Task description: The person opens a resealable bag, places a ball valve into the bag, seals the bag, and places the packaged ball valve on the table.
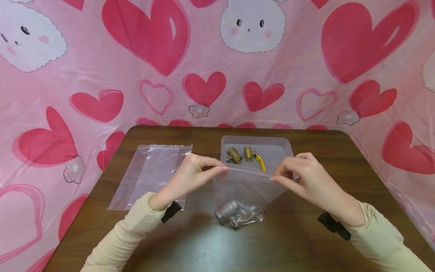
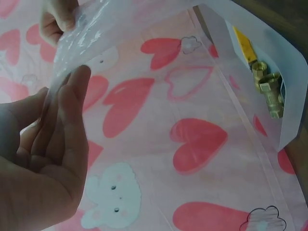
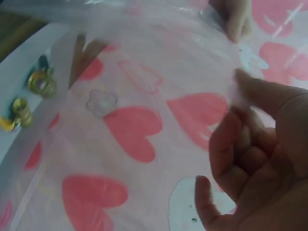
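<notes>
A clear zip bag (image 1: 248, 189) hangs upright between both hands, its top edge stretched sideways. At its left top corner my left hand (image 1: 192, 175) pinches the edge between thumb and fingers. The right hand (image 1: 306, 181) pinches the opposite corner the same way, as the right wrist view also shows. Low in the bag lies a grey metal valve (image 1: 227, 212) with a lever handle, at table level. Behind the bag, a pale plastic tray (image 1: 275, 141) holds a brass fitting (image 1: 234, 155) and a brass valve (image 1: 248, 153) with a yellow handle (image 1: 260, 162).
Flat clear zip bags (image 1: 149, 177) lie overlapping on the left of the brown wooden table (image 1: 190, 249). Behind the table and at its sides hangs a pink sheet (image 1: 210, 56) printed with hearts.
</notes>
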### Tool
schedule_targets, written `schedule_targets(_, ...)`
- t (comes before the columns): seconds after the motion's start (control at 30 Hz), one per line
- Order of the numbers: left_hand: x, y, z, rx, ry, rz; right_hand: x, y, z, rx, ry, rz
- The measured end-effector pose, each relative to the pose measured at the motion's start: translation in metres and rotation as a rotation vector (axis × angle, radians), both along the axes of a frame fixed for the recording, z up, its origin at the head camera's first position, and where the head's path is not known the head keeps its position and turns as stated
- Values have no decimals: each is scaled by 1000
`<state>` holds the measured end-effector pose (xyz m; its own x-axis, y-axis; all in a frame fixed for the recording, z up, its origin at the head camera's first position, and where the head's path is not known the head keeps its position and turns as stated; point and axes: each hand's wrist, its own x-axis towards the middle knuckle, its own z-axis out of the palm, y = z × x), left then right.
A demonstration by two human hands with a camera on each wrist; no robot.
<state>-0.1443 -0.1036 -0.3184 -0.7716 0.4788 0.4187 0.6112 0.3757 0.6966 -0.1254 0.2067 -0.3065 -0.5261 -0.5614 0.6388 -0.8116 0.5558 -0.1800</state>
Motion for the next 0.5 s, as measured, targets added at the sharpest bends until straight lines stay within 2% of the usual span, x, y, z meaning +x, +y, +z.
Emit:
schedule_targets(0.17,-1,-6,3,-43,-104,-8,-6,4,-3,-32,75,-13)
schedule_targets(0.23,-1,-6,3,-42,-115,-10,-6,5,-4,-24,83,-9)
schedule_targets(0.4,-2,-6,3,17,-63,61,-8,6,-5,-17,86,-2)
schedule_targets(0.5,-1,-6,3,41,-19,75,-8,7,-4,-4,72,27)
